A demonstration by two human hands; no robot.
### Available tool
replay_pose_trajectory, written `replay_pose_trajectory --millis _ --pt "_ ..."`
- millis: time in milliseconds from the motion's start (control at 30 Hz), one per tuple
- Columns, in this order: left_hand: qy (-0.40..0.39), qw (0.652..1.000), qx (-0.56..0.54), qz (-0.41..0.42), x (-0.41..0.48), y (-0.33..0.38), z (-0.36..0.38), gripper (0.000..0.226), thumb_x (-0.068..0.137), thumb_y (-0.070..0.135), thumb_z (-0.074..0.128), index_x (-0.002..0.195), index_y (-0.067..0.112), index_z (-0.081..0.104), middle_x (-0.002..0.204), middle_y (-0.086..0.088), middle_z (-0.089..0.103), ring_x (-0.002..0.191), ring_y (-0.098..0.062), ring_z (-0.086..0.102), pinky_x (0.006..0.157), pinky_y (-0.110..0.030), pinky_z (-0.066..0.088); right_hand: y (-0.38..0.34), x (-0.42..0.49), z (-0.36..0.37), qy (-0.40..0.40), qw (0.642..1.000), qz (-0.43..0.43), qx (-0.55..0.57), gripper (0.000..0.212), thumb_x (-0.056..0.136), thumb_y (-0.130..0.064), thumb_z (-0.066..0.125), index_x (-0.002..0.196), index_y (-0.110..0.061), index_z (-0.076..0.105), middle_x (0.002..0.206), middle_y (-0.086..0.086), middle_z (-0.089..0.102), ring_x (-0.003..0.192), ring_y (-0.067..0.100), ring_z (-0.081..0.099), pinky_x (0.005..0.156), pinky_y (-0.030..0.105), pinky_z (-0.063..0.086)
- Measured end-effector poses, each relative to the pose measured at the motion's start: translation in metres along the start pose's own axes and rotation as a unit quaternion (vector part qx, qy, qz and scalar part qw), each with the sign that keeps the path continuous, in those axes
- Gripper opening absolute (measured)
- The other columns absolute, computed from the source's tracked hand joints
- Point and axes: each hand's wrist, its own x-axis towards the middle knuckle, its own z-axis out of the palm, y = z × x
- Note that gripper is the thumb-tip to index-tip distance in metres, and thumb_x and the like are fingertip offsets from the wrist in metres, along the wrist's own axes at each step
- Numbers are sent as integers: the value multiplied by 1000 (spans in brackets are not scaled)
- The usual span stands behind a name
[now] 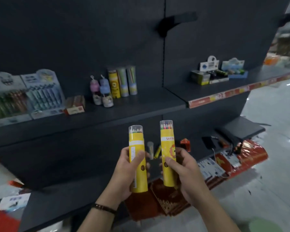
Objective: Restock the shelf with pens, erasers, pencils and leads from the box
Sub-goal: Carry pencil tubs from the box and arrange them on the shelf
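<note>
My left hand (130, 169) grips a yellow tube of coloured pencils (136, 143) upright, clear cap on top. My right hand (181, 168) grips a second yellow pencil tube (167, 139) with a lion print, also upright. Both tubes are held side by side below the dark shelf (141, 104). On that shelf stand three more pencil tubes (122, 82), one yellow and two pale green. Left of them are pen display packs (43, 92), a small red and white box (74, 105) and two small pastel figure items (100, 91).
The right shelf section (224, 87) carries small display boxes (218, 71) behind a red price strip. A lower shelf holds a phone (208, 142) with a cable, a red item (185, 144) and loose tubes (153, 149). Red packaging (246, 158) lies on the floor at right.
</note>
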Motion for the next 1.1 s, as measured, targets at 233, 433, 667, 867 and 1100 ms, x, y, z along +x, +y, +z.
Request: replay_pose_trajectory --millis 233,433,667,867,1100 --pt "123 985 90 86 73 39 -36 25 111 34 50 113 25 74 101 -13 79 84 -27 72 76 -44 60 -22 91 68 -31 999 -35 14 22 108 -24 59 116 -33 77 110 19 76 99 29 73 95 58 57" --pt "240 964 34 107 155 58 -14 63 99 75 39 107 20 68 96 -17 78 93 -37 77 89 -56 63 -32 179 100 -40 997 -68 23 22 110 -25 56 130 -22 64 114 9 78 107 29 77 93 55 62" --pt "222 941 113 231 243 111 -23 44 84 47 86 115 24 64 108 -5 78 99 -25 78 83 -50 66 -65 281 111 -100 991 -72 61 23 108 -20 59 130 -21 66 119 5 78 112 24 76 99 53 60" --pt "192 930 167 265 291 166 -45 25 96 33 77 116 20 73 110 -2 80 101 -21 78 91 -53 63 -83 347 119 -113 987 -112 11 25 105 -22 65 130 -21 68 116 1 79 109 20 77 92 46 63" --pt "157 870 404 235 344 241 -88 32 86 52 80 111 33 72 104 13 79 96 -7 76 89 -44 64 -67 395 122 -89 975 -175 -104 23 97 -21 77 118 -23 68 104 -8 78 98 9 74 84 25 58"
